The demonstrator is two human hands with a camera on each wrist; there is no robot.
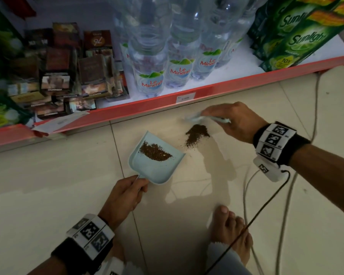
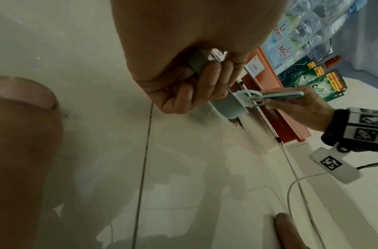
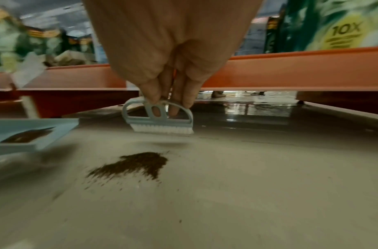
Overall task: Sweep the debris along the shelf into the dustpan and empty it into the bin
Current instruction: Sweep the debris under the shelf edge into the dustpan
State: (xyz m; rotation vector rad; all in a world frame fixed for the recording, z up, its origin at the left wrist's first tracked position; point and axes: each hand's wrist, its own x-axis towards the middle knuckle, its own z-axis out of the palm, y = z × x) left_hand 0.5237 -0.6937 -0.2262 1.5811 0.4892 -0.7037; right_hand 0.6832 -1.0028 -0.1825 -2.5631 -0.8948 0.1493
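Observation:
A pale blue dustpan [image 1: 159, 167] lies on the floor tiles with a strip of brown debris [image 1: 155, 152] inside it. My left hand [image 1: 125, 195] grips its handle [image 2: 199, 64] from the near side. More brown debris [image 1: 197, 133] forms a small pile on the floor just right of the pan's mouth, also seen in the right wrist view [image 3: 136, 165]. My right hand [image 1: 234, 120] holds a small pale blue brush [image 3: 160, 118] with white bristles, just beyond the pile near the red shelf edge [image 1: 216, 90]. No bin is in view.
The low shelf carries water bottles [image 1: 167, 66], green detergent packs [image 1: 298, 34] and stacked cartons [image 1: 68, 76]. White and black cables [image 1: 266, 205] trail over the floor on the right. A bare foot [image 1: 230, 231] rests on the tiles near me.

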